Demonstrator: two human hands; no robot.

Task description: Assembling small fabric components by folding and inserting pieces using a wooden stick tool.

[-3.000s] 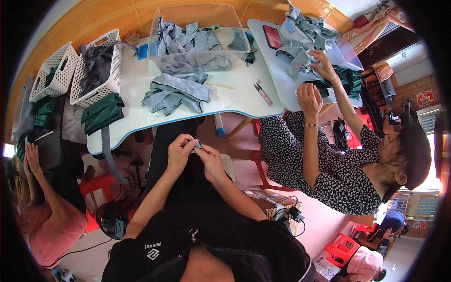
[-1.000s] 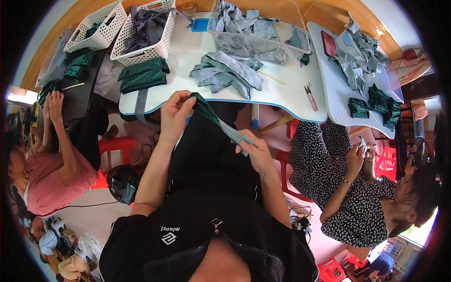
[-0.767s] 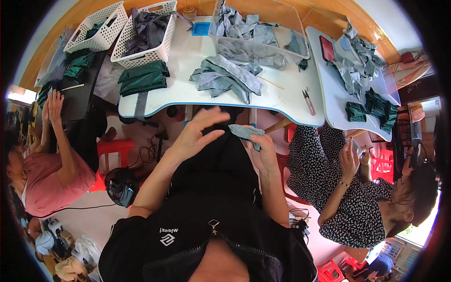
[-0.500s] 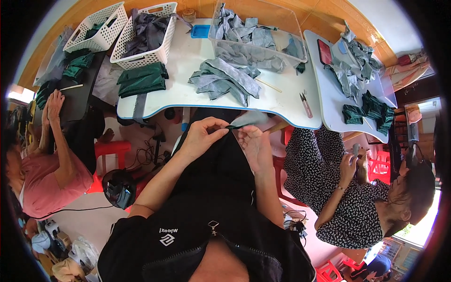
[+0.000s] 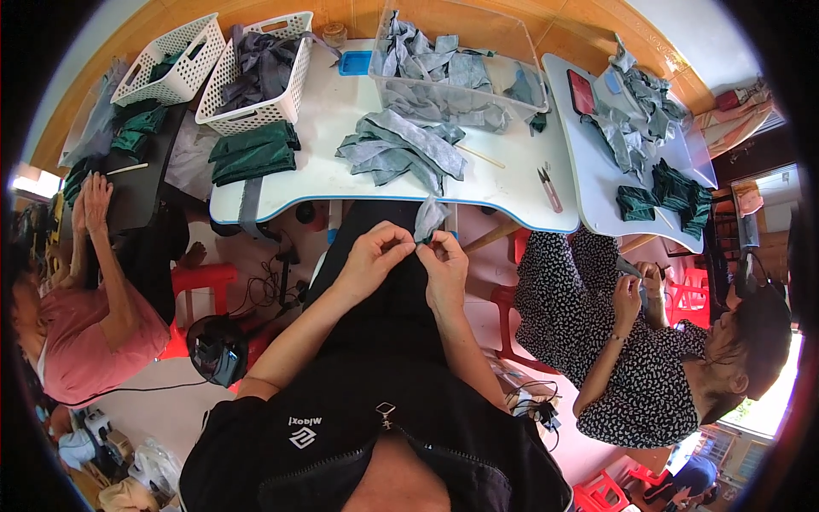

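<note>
Both your left hand and right hand pinch the grey-green fabric strip over your lap, close together, so work gently and keep its edges even.

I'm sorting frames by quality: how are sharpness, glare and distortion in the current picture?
Head view: the left hand, right hand and grey cloth strip look reasonably sharp; head view, right side: the bright opening beyond the seated co-worker washes out to white; head view, top: the orange wall bows with the fisheye, and the corners fall to black.
</note>
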